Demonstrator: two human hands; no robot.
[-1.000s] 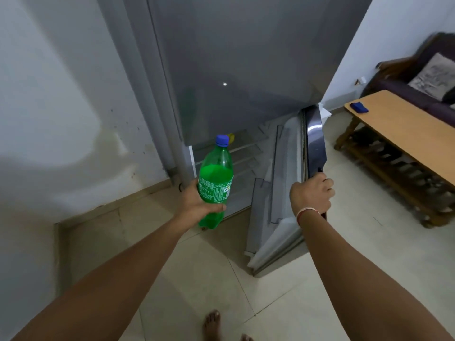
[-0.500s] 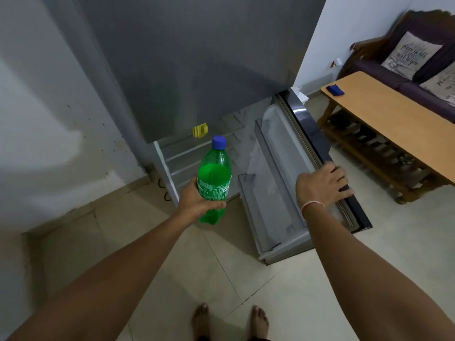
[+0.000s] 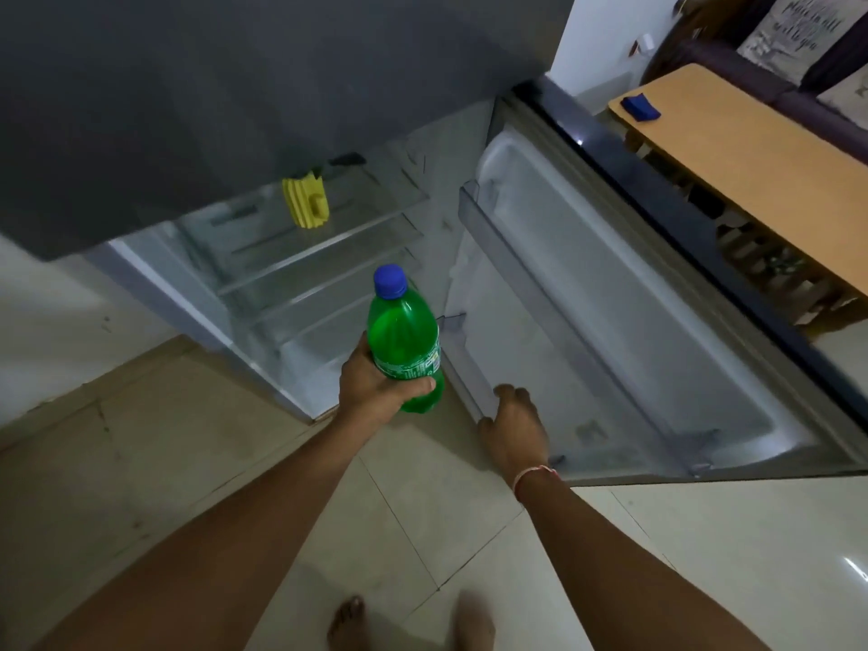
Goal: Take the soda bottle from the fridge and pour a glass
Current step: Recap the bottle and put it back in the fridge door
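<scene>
Head view, only one. Left hand [image 3: 375,387] wrapped tight around the lower body of the green soda bottle [image 3: 405,340], thumb across the front below the label, fingers behind. Bottle upright, slight tilt, blue cap [image 3: 390,280] on, held in the air in front of the open fridge [image 3: 300,284], roughly frame centre. Green liquid fills most of it.

Right hand [image 3: 514,429] at 4 o'clock of the bottle, just beside it, fingers bent loosely against the lower inner edge of the fridge door [image 3: 610,331]; not closed on anything that I can confirm, contact with the door bin edge looks likely, fingertips partly hidden. Thread band [image 3: 533,474] on the right wrist.

Fridge door swung wide open toward 3 o'clock, inner liner and door bins face up. Glass shelves inside the fridge at 10–11 o'clock of the bottle; yellow object [image 3: 305,204] on an upper shelf, kind unclear. Grey upper door [image 3: 235,86] fills 12 o'clock.

Wooden table [image 3: 761,180] at 2 o'clock, small blue item [image 3: 639,108] on its far corner. Sofa with cushions [image 3: 794,35] behind it, top right. Tiled floor [image 3: 422,533] below, bare feet [image 3: 347,622] at 6 o'clock.
</scene>
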